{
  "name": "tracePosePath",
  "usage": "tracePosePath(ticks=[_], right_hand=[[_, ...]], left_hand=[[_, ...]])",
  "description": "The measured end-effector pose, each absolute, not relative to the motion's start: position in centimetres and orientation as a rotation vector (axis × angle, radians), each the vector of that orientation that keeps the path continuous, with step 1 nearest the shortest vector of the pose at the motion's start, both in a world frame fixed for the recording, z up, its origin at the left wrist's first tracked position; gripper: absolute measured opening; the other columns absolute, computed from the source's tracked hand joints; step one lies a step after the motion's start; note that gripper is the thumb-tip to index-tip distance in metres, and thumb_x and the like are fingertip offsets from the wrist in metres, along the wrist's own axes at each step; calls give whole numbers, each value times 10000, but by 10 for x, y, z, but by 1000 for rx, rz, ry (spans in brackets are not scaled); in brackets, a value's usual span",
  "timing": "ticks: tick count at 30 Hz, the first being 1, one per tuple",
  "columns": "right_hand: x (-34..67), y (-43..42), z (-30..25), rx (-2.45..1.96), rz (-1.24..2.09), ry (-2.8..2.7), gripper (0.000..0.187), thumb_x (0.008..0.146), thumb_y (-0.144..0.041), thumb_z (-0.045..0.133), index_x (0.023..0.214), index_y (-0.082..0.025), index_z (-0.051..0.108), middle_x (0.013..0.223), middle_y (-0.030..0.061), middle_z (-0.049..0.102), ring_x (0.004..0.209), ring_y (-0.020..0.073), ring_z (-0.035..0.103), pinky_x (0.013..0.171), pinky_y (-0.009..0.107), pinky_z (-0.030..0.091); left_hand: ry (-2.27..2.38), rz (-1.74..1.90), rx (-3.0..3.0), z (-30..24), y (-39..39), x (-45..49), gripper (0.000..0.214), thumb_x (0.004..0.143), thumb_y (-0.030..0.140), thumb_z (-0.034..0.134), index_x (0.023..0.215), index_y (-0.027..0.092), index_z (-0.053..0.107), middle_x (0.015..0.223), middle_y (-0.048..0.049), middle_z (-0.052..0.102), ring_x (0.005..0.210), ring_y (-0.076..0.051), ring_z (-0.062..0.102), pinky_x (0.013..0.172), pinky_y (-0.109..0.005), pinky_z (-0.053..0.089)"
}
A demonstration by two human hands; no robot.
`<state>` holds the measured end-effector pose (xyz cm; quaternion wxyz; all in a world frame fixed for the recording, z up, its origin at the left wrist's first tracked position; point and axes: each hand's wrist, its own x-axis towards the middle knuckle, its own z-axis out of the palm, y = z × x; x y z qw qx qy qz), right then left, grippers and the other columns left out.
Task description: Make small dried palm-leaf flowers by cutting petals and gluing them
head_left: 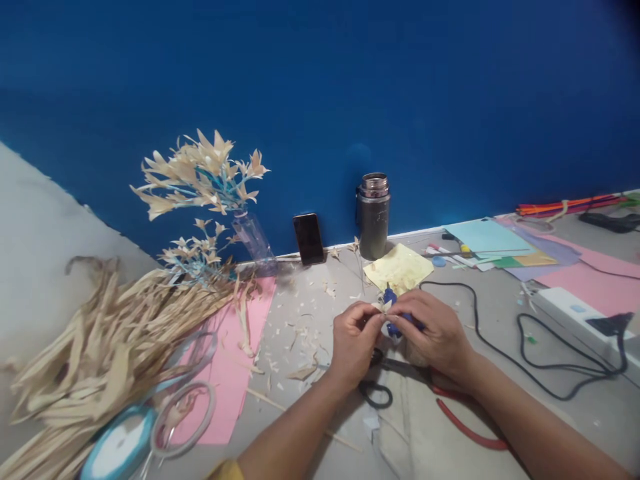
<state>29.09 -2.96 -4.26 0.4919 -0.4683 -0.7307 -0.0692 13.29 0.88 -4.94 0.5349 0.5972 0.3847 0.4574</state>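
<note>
Close together at the middle of the table, my left hand (356, 340) and my right hand (435, 330) pinch a small pale piece of dried husk (384, 307) between their fingertips. Its exact shape is partly hidden by the fingers. A blue glue gun (391, 295) lies just behind, partly covered by my right hand. Under my wrists are black-handled scissors (376, 395) and a tool with red handles (467, 427), its head hidden. Beyond the hands, a yellow paper (400, 265) bears pale scraps.
Dried husks (100, 333), tape rolls (183, 420) and pink paper (225, 400) lie left. Behind stand husk flowers (205, 167) in a tilted clear bottle (254, 237), a phone (309, 240) and an open flask (374, 223). A black cord (477, 320) and power strip (575, 313) occupy the right.
</note>
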Motion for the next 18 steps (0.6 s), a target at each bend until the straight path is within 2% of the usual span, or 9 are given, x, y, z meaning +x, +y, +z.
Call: tracePosePath(ticks=[9,18], right_hand=[[291,-29,-43,-1135,-108,-1776,95,941,-182,621,885,-212,692,832,56,698,782,185,656,696,302,523],[294,-28,-46,-1185,-63,-1789,87,946,-215,611,894,-214,680,834,54,700,795,193,657,702,309,511]], left_hand=[[930,1183,1620,-52,9,132,172,826,225,671,660,177,671,648,-3,607,621,-129,547,633,-246,438],[996,1106,1429,-44,10,134,156,768,218,697,629,172,644,525,32,552,487,-97,467,531,-222,384]])
